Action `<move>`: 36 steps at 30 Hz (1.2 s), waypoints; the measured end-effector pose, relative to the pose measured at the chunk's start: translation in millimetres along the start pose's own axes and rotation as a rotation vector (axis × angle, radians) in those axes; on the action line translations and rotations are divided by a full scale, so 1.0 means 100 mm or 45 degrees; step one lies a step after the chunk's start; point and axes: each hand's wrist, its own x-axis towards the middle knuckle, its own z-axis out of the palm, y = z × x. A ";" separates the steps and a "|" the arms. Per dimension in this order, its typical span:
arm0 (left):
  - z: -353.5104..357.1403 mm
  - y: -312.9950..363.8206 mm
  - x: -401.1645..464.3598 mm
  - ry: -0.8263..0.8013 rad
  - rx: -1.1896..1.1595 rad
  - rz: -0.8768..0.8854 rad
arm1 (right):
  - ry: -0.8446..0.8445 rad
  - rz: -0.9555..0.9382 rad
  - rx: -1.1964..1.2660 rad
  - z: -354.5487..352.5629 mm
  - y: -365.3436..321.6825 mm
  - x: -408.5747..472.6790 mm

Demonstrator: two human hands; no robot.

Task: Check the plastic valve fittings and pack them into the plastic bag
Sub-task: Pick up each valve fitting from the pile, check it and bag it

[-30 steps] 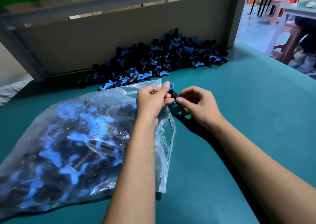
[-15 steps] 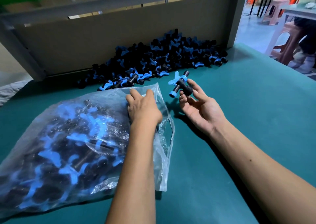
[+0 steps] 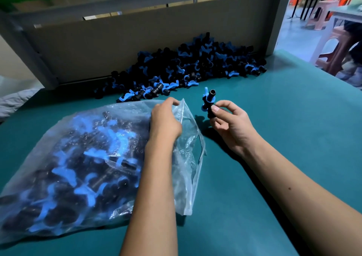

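- Plastic bag [image 3: 78, 158] of black-and-blue fittings lies at left — its lower-left corner cut off, contents blurred.
- Left hand [image 3: 165, 119] grips the bag's open edge, fingertips hidden.
- Right hand [image 3: 230, 122] pinches one valve fitting [image 3: 209, 103] upright.
- Loose fitting pile [image 3: 186, 69] behind.

bag [image 3: 82, 158] left, loose fittings pile [image 3: 188, 67] behind it

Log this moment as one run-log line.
stage: packing | right hand: holds valve fitting upright, off table | left hand: grips mouth of plastic bag | bag: partly filled | pile: unpacked
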 end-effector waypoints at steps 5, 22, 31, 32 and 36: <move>-0.20 -0.02 0.06 -0.111 0.329 0.070 | 0.019 -0.039 -0.161 0.04 0.03 -0.02; -0.09 0.03 0.03 0.105 0.109 0.011 | 0.004 -0.128 -0.323 0.03 0.05 -0.03; -0.45 0.13 -0.05 -0.149 0.591 -0.050 | 0.139 -0.349 -0.941 0.10 0.14 -0.06; -0.39 0.15 -0.10 -0.290 0.732 -0.083 | 0.174 -0.367 -1.000 0.10 0.15 -0.06; -0.20 0.15 -0.11 -0.291 0.940 -0.066 | 0.256 -0.430 -1.247 0.11 0.17 -0.06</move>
